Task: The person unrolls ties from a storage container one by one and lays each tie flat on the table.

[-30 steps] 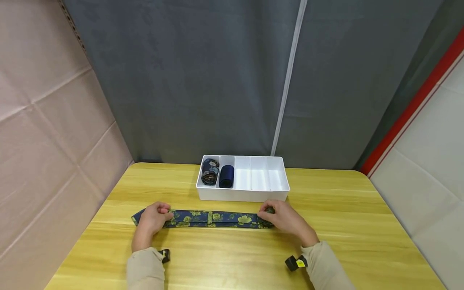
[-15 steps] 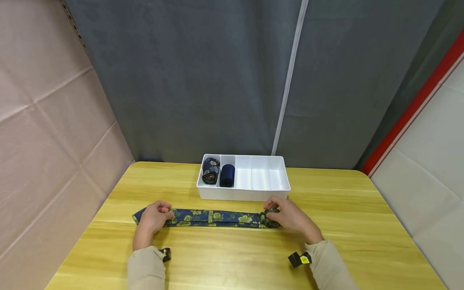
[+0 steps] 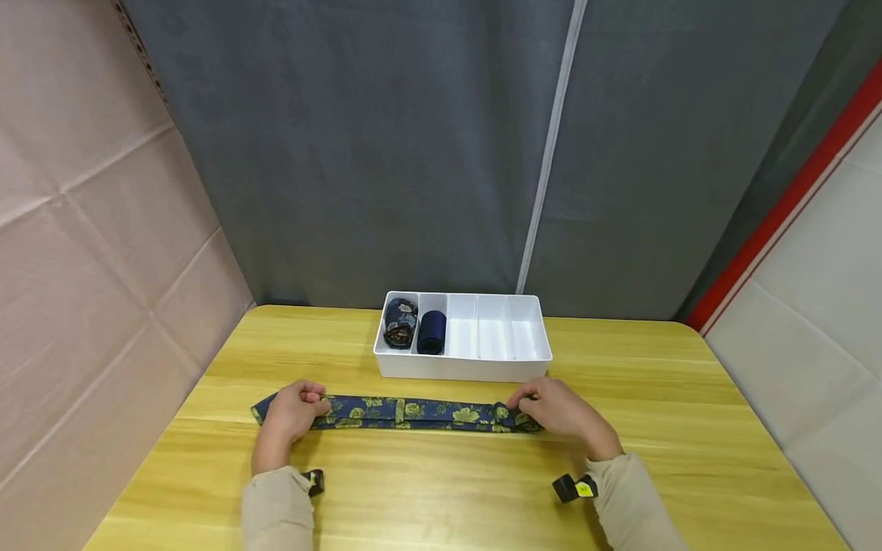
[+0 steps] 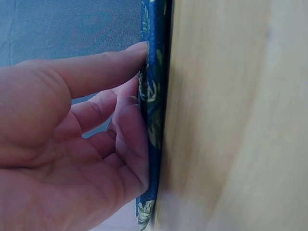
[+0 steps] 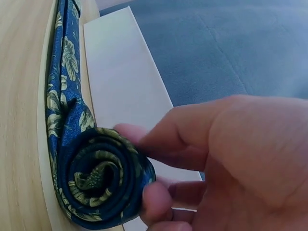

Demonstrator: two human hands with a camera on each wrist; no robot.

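A navy necktie with yellow-green flowers (image 3: 427,412) lies stretched across the table, its right end wound into a coil (image 5: 98,178). My left hand (image 3: 291,417) rests on the flat part near the pointed left end. In the left wrist view, the thumb and bent fingers of the left hand (image 4: 72,125) press the cloth from above, close over the wood. The right hand (image 3: 554,409) holds the coil at the other end. Seen from the right wrist, thumb and fingers of that right hand (image 5: 202,159) lie around the coil's outer side, and its spiral layers look loose.
Just behind the necktie stands a white divided box (image 3: 462,369). A dark floral roll (image 3: 400,324) and a plain navy roll (image 3: 431,333) sit in its two left compartments. A grey curtain (image 3: 386,153) hangs behind the wooden table (image 3: 427,490).
My right hand has shifted a little to the right with the coiled end, and more of the necktie shows beside it. The left hand has stayed in place.
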